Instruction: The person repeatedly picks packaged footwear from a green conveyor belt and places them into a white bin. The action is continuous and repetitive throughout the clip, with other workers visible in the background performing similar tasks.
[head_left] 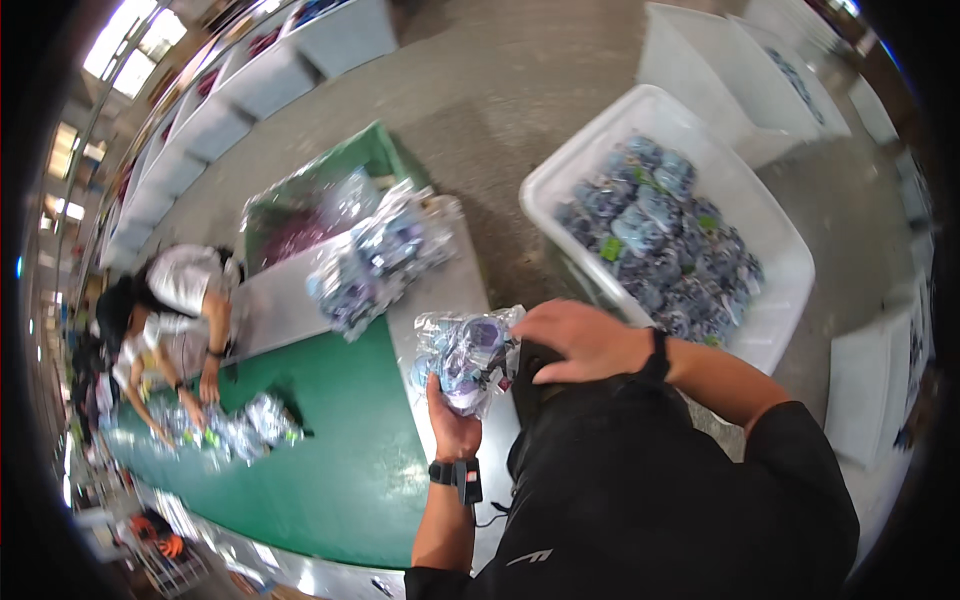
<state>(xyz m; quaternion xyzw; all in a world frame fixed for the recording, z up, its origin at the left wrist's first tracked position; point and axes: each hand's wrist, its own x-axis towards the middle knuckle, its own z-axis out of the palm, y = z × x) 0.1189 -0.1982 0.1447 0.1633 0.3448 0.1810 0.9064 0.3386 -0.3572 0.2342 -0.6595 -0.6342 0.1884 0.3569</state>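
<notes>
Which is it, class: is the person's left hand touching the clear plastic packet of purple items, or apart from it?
Touching. The head view shows the left hand gripping the clear plastic packet from below, its fingers wrapped onto the wrapping with no gap.

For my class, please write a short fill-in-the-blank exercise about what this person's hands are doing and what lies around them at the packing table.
1. The left hand grips a clear bag of bluish items from ____.
2. The right hand rests on a ____ object at the table edge.
3. The white bin on the person's right is filled with ____ bagged items.
4. The table has a ____ top.

Missing words: below; black; bluish; green
</notes>
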